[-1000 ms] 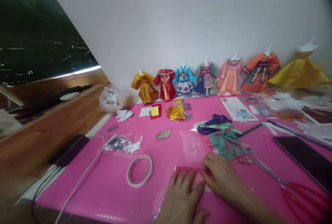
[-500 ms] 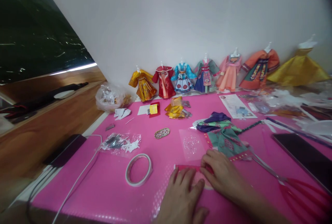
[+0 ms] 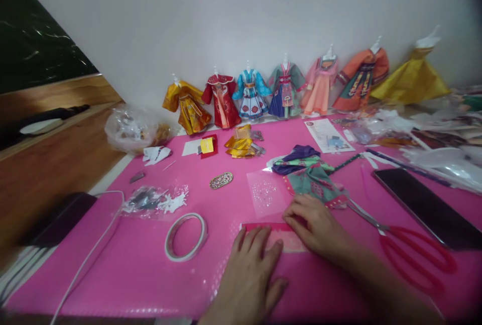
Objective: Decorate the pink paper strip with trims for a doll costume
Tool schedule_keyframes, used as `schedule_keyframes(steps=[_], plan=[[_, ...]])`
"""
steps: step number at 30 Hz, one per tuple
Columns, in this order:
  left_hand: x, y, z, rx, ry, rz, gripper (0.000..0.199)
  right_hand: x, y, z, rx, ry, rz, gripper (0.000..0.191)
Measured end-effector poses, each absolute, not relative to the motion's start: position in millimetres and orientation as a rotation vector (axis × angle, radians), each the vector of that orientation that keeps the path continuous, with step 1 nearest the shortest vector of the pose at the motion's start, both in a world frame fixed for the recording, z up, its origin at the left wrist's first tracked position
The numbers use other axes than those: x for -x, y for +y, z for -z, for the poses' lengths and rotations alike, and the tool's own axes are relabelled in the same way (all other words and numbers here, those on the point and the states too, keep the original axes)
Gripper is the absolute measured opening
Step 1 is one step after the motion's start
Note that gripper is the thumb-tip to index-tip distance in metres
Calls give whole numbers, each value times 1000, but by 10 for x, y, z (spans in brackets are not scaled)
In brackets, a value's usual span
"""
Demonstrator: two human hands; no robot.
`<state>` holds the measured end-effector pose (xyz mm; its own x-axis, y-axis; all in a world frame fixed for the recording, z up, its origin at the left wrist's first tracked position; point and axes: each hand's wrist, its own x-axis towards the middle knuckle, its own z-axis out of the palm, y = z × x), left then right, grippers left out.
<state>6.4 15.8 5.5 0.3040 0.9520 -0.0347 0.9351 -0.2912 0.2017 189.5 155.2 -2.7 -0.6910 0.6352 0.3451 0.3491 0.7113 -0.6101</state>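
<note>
A narrow strip of pink fabric (image 3: 284,243) with a red upper edge lies flat on the pink table cover. My left hand (image 3: 250,269) rests on its left part, fingers stretched out and pressing down. My right hand (image 3: 316,224) is at the strip's upper right edge, thumb and fingers drawn together on it; the fingertips partly hide the cloth there. Just behind the hands are a clear sheet of small gems (image 3: 264,194) and a crumpled green and purple doll garment (image 3: 314,177). Red-handled scissors (image 3: 386,227) lie right of my right hand.
A roll of white tape (image 3: 168,237) lies left of my hands. A black phone (image 3: 425,204) is at the right. A patterned oval case (image 3: 221,180), small plastic bags (image 3: 150,199) and a white cable (image 3: 96,244) lie around. Several dressed doll forms (image 3: 250,96) stand along the wall.
The view has shifted, so everything sits further left and higher. A little more of the strip shows below my right hand. Both hands keep nearly the same place on the fabric.
</note>
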Motion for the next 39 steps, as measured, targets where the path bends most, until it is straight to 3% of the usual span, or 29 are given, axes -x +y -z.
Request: schedule_keyframes(steps=[7, 13, 39], plan=[[-78, 158, -72, -2420, 1757, -165, 51, -1927, 1457, -62, 574, -2512, -468, 28], [-86, 159, -87, -2430, 1776, -192, 53, -1898, 1394, -89, 530, -2654, -369, 19], [-98, 157, -114, -2419, 1777, -188, 55, -1893, 1409, -61, 560, -2601, -376, 24]])
